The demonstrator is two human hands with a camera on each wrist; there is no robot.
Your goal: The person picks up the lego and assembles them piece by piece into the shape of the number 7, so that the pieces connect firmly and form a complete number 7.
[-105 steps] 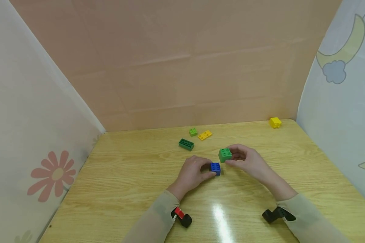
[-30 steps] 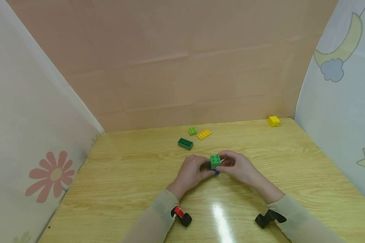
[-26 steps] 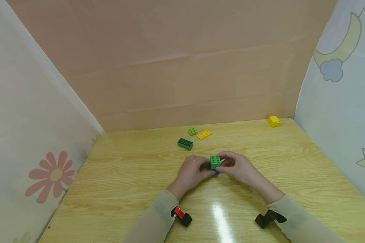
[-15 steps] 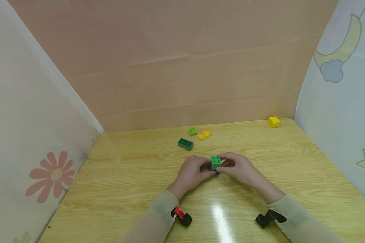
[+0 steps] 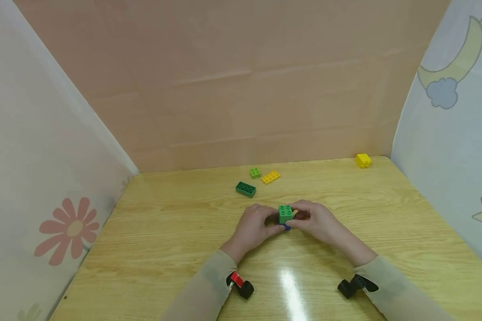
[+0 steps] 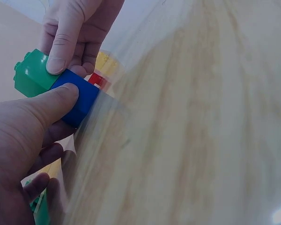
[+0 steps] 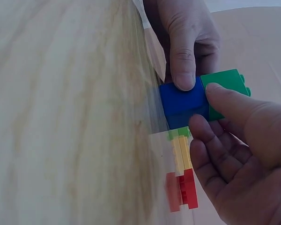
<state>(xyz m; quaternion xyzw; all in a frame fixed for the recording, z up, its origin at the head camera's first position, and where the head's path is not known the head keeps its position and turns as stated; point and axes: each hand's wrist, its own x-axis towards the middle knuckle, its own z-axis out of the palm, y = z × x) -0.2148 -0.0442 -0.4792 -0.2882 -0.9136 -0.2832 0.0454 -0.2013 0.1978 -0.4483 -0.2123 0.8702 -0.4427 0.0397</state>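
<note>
Near the centre of a wood-grain tabletop (image 5: 164, 232), a bright green brick (image 5: 285, 214), studs up, is held directly on top of a blue brick (image 5: 287, 227), the two touching and upright. The blue brick is pinched by the left hand (image 5: 254, 227), set at about 9 o'clock to the stack, its thumb pressed along the near side. The green brick is gripped by the right hand (image 5: 317, 220) from 3 o'clock, between thumb and curled fingers. Farther off, seen from the stack, a dark green brick (image 5: 246, 189) is laid with its hollow underside up at 10 o'clock; a small lime brick (image 5: 255, 173) and a flat yellow-orange plate (image 5: 271, 177), both studs up, are placed close together around 11 o'clock. At 2 o'clock, well apart, a yellow brick (image 5: 363, 160) is tipped on its side near the far edge. In the right wrist view, a red piece (image 7: 191, 187) is partly seen, its full shape unclear. The tabletop is backed by a tan sheet (image 5: 241, 89).
</note>
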